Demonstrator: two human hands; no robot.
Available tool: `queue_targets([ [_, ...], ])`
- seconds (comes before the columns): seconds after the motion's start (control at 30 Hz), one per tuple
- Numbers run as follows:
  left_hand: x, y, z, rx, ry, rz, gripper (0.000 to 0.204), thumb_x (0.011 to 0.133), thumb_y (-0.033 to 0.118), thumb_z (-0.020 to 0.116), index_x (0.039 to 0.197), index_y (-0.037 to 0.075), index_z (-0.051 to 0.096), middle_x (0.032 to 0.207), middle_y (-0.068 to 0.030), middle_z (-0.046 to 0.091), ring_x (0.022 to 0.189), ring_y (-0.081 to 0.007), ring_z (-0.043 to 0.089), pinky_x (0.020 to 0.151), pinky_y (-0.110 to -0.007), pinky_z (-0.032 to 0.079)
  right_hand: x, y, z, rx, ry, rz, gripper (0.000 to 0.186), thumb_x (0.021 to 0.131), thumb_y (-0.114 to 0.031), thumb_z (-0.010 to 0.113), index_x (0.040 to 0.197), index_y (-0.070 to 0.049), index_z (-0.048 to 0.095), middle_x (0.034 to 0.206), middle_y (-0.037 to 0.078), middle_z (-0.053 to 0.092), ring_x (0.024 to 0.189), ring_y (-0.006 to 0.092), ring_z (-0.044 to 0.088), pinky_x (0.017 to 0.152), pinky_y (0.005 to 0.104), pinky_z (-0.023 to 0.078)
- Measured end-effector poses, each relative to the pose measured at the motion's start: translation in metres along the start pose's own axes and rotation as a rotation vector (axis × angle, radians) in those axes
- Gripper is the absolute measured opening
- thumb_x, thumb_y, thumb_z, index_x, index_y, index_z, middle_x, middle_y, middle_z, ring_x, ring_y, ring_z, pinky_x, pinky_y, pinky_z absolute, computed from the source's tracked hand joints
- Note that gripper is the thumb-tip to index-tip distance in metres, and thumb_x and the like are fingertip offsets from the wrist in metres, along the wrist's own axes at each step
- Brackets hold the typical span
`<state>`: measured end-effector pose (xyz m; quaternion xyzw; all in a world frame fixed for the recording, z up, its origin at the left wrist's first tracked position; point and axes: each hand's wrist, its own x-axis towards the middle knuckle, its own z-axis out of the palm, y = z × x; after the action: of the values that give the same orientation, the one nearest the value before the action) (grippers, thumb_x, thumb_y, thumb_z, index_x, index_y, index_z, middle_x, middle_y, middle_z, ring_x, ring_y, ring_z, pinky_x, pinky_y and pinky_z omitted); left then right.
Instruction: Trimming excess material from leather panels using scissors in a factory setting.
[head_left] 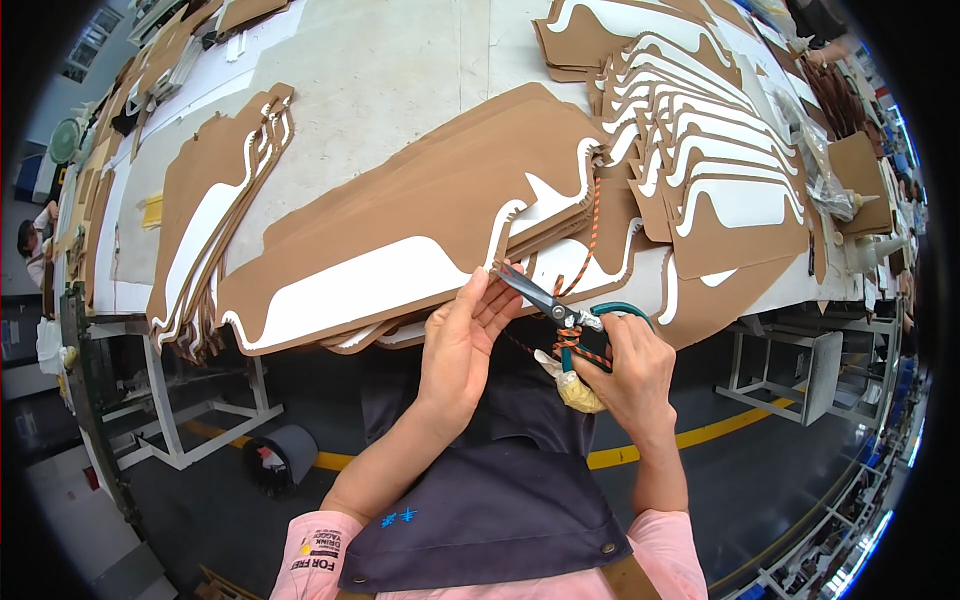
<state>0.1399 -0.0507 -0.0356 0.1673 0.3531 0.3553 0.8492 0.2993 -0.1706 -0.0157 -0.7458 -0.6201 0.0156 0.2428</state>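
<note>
My right hand (640,370) is closed round the teal-handled scissors (540,297), whose dark blades point up and left. Orange-and-black cord is wrapped about their handles, and a yellowish wrapped lump (578,393) hangs below. My left hand (462,335) pinches the notched edge of the top brown leather-like piece (400,225), right by the scissor tips. That piece bears a white shaped area (360,280) and lies on a stack of similar ones, its near edge along the table front. Whether the blades have material between them is hard to make out.
A fanned stack of brown-and-white pieces (740,200) lies at the right. Another stack (205,200) droops over the table's front edge at the left. An orange cord (596,220) runs up from the scissors. Below stands a dark bucket (285,455); another person's arm (832,52) shows far right.
</note>
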Motion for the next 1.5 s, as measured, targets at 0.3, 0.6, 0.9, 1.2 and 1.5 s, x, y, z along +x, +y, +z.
queue_targets([
  [0.3, -0.001, -0.013, -0.013, 0.146, 0.020, 0.106, 0.025, 0.098, 0.020, 0.055, 0.108, 0.000, 0.067, 0.109, -0.0112, 0.068, 0.101, -0.0188, 0.066, 0.091, -0.032, 0.053, 0.015, 0.002, -0.016, -0.099, -0.156, -0.115, 0.044, 0.063, -0.018, 0.082, 0.093, 0.003, 0.057, 0.078, 0.011, 0.056, 0.071, 0.0253, 0.059, 0.060, 0.0350, 0.048],
  [0.6, -0.001, -0.014, -0.015, 0.122, 0.028, 0.109, 0.025, 0.097, 0.020, 0.057, 0.107, 0.000, 0.067, 0.110, -0.0127, 0.068, 0.100, -0.0183, 0.066, 0.090, -0.031, 0.053, 0.021, 0.003, -0.022, -0.212, -0.266, -0.233, 0.041, 0.067, -0.022, 0.080, 0.089, 0.004, 0.057, 0.075, 0.010, 0.053, 0.068, 0.0232, 0.057, 0.057, 0.0341, 0.048],
  [0.9, 0.000, -0.015, -0.018, 0.114, 0.016, 0.099, 0.027, 0.098, 0.021, 0.056, 0.108, -0.001, 0.067, 0.112, -0.0164, 0.067, 0.101, -0.0194, 0.065, 0.092, -0.032, 0.052, 0.020, 0.004, -0.019, -0.267, -0.268, -0.296, 0.041, 0.068, -0.024, 0.078, 0.087, 0.006, 0.058, 0.072, 0.010, 0.051, 0.064, 0.0221, 0.055, 0.053, 0.0325, 0.046],
  [1.2, 0.000, -0.013, -0.017, 0.155, -0.001, 0.127, 0.026, 0.097, 0.020, 0.056, 0.107, -0.002, 0.067, 0.110, -0.0177, 0.068, 0.101, -0.0209, 0.066, 0.092, -0.033, 0.052, 0.018, 0.008, -0.018, -0.334, -0.304, -0.353, 0.042, 0.070, -0.025, 0.077, 0.088, 0.007, 0.057, 0.070, 0.009, 0.049, 0.062, 0.0203, 0.054, 0.050, 0.0311, 0.045],
  [1.5, -0.005, 0.000, -0.011, 0.094, 0.015, -0.002, 0.027, 0.098, 0.019, 0.054, 0.112, -0.002, 0.064, 0.116, -0.0189, 0.065, 0.107, -0.0250, 0.064, 0.095, -0.034, 0.051, 0.014, 0.011, -0.010, -0.041, -0.180, -0.103, 0.035, 0.065, -0.016, 0.081, 0.085, -0.001, 0.055, 0.070, 0.008, 0.051, 0.062, 0.0229, 0.057, 0.049, 0.0336, 0.044],
])
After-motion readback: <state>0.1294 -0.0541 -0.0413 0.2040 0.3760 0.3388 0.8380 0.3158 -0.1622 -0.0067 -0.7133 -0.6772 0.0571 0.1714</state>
